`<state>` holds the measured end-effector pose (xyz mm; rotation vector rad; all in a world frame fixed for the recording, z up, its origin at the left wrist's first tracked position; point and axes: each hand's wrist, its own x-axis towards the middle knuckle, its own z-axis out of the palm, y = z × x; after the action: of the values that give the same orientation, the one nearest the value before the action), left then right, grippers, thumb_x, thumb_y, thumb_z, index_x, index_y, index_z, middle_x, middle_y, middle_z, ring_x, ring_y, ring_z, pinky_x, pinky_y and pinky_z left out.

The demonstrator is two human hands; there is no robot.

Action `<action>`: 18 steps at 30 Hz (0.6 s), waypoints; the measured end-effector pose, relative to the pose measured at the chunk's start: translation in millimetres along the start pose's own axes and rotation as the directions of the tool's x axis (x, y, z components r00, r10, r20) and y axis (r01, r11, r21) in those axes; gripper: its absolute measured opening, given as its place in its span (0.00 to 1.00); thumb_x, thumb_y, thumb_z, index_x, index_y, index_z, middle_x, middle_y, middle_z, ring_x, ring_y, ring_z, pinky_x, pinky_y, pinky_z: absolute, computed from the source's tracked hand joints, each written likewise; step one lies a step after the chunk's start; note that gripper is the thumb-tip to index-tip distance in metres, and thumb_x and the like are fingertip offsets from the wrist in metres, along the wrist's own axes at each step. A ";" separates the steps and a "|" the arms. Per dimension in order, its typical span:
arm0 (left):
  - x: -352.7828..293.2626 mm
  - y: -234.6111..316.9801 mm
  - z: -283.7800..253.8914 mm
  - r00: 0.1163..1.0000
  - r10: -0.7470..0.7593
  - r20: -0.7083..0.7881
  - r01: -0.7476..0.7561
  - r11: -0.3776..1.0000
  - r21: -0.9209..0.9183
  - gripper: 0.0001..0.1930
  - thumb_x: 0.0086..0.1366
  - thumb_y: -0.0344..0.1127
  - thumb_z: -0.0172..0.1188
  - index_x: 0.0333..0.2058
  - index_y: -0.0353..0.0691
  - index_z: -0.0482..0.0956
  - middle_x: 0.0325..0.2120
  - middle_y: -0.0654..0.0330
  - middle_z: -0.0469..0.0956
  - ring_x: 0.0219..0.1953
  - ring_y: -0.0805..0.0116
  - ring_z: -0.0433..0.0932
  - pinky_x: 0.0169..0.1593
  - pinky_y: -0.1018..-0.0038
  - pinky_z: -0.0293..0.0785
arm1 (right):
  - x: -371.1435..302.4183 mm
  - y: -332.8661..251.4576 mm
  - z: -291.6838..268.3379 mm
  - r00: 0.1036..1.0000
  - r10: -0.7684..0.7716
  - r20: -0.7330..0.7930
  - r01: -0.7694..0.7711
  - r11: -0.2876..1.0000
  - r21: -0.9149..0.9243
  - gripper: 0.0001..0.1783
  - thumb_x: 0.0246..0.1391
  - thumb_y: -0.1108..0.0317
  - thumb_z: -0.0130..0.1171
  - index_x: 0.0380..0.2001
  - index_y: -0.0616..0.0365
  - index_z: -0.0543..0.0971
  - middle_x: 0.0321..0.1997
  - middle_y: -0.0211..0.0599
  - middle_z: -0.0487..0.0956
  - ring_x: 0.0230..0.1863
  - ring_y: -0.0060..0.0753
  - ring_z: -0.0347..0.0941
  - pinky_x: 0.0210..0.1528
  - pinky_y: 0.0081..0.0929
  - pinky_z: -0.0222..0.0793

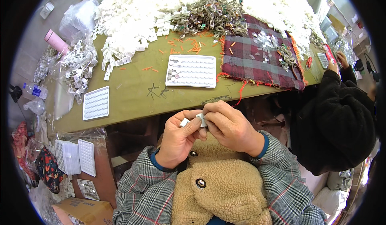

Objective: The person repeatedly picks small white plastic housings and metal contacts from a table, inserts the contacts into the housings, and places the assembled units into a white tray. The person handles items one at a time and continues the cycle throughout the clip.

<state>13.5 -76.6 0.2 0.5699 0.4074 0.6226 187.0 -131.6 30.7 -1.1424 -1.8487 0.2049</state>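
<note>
My left hand and my right hand meet in front of my chest, just off the table's near edge. Both have their fingers closed. A small white plastic piece is pinched between the fingertips of the two hands. Beside it, a second bit of white plastic shows between the left thumb and fingers; whether the two are joined is hidden by the thumb. Past my hands, a white tray with rows of round pockets lies on the table, with several small silvery discs at its left side.
A large heap of white plastic parts covers the table's far side, beside a pile of cables and scattered orange strips. A plaid cloth lies right. Another tray is left. A person in black sits at right.
</note>
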 end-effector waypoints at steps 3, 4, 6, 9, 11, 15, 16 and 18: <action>1.8 1.8 -1.6 0.999 -0.014 -0.042 0.011 0.998 -0.067 0.11 0.70 0.29 0.56 0.47 0.31 0.77 0.32 0.57 0.81 0.31 0.71 0.81 0.34 0.77 0.82 | 2.6 2.3 1.4 0.994 0.109 -0.025 -0.106 0.988 0.109 0.08 0.47 0.83 0.61 0.32 0.67 0.75 0.37 0.44 0.76 0.34 0.43 0.77 0.37 0.31 0.76; 1.3 4.5 -2.2 0.999 -0.023 -0.048 0.018 0.995 -0.100 0.11 0.70 0.29 0.56 0.47 0.30 0.77 0.32 0.57 0.81 0.31 0.71 0.81 0.34 0.76 0.82 | 4.5 2.2 -0.4 0.985 0.171 -0.016 -0.166 0.974 0.153 0.07 0.48 0.83 0.61 0.32 0.67 0.75 0.37 0.44 0.76 0.35 0.42 0.77 0.37 0.30 0.76; 0.2 10.1 -2.4 1.000 -0.018 -0.024 0.016 0.995 -0.102 0.10 0.70 0.29 0.56 0.47 0.31 0.77 0.32 0.57 0.81 0.30 0.71 0.81 0.35 0.77 0.82 | 8.9 2.2 -6.4 0.961 0.272 0.058 -0.278 0.928 0.247 0.07 0.50 0.84 0.61 0.33 0.67 0.77 0.40 0.43 0.78 0.37 0.32 0.78 0.39 0.26 0.76; 3.4 13.0 -4.6 1.000 -0.007 -0.018 0.005 0.992 -0.125 0.11 0.69 0.29 0.56 0.46 0.30 0.76 0.32 0.57 0.81 0.30 0.72 0.81 0.35 0.77 0.82 | 17.6 3.3 -5.0 0.949 0.301 0.100 -0.316 0.923 0.221 0.06 0.49 0.84 0.60 0.32 0.67 0.77 0.39 0.42 0.78 0.36 0.30 0.77 0.39 0.24 0.75; 4.1 14.4 -7.2 1.000 0.005 -0.019 -0.007 0.992 -0.125 0.10 0.69 0.29 0.57 0.46 0.30 0.76 0.32 0.58 0.81 0.30 0.72 0.81 0.35 0.77 0.82 | 22.5 2.7 1.3 0.949 0.303 0.091 -0.315 0.933 0.175 0.06 0.48 0.83 0.61 0.32 0.66 0.76 0.37 0.42 0.78 0.35 0.33 0.77 0.38 0.24 0.74; 4.7 20.3 -11.7 0.994 0.046 -0.103 -0.053 0.997 -0.062 0.09 0.69 0.30 0.57 0.44 0.31 0.77 0.30 0.58 0.81 0.29 0.72 0.81 0.34 0.78 0.81 | 37.8 0.7 13.5 0.955 0.279 0.097 -0.291 0.946 0.140 0.07 0.46 0.81 0.64 0.30 0.64 0.78 0.37 0.40 0.79 0.35 0.34 0.78 0.39 0.26 0.74; 5.1 25.8 -13.6 0.991 0.028 -0.131 -0.032 0.999 -0.025 0.10 0.70 0.30 0.56 0.47 0.32 0.75 0.33 0.56 0.81 0.29 0.72 0.81 0.33 0.78 0.81 | 47.6 3.3 12.5 0.957 0.261 0.129 -0.279 0.949 0.147 0.06 0.46 0.81 0.65 0.30 0.64 0.79 0.37 0.40 0.80 0.35 0.35 0.79 0.39 0.27 0.75; 8.1 37.8 -16.8 0.990 0.136 -0.039 -0.140 0.983 -0.115 0.11 0.71 0.31 0.55 0.49 0.34 0.74 0.36 0.55 0.80 0.31 0.72 0.80 0.34 0.76 0.81 | 74.3 13.9 7.7 0.951 0.216 0.221 -0.253 0.955 0.156 0.05 0.46 0.79 0.67 0.30 0.62 0.82 0.35 0.38 0.81 0.36 0.35 0.80 0.39 0.27 0.75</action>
<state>-5.3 -39.8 8.7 0.4793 0.3598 0.7843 179.1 -63.9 64.5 -1.2476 -1.8199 0.6366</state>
